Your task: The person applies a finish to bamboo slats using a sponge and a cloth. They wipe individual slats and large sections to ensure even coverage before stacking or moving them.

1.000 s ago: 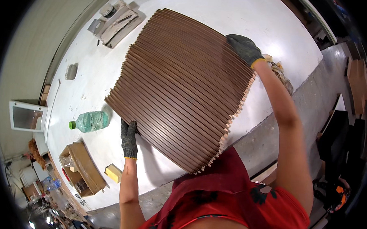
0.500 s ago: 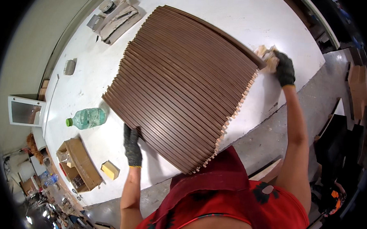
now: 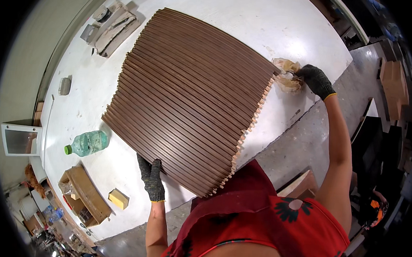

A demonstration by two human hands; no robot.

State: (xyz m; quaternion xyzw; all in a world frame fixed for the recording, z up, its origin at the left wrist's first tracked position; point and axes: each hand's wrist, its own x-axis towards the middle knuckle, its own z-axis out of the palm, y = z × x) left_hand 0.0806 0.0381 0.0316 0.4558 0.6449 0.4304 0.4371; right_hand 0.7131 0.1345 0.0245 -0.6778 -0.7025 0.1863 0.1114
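A large brown panel of narrow wooden slats (image 3: 189,100) lies over the white table in front of me, its right side ending in a jagged row of pale slat ends. My left hand (image 3: 151,177), in a dark knit glove, holds the panel's near left edge, with the thumb showing and some fingers hidden beneath. At the far right corner, my right hand (image 3: 316,81), gloved alike, is closed on a crumpled, yellowish-white rag (image 3: 288,79). That rag sits beside the panel's corner, on or just over the table.
On the white table (image 3: 320,37) lie a green-capped bottle (image 3: 89,143), an open cardboard box (image 3: 86,194), a yellow block (image 3: 119,198), a small grey block (image 3: 65,86) and a worn grey bundle (image 3: 113,32). Boards (image 3: 392,84) stand beyond the right edge.
The whole view has shifted slightly. The panel's far edge, raised before, now looks lower and flatter. My right hand has moved a little nearer with the rag; my left hand stays at the panel's edge.
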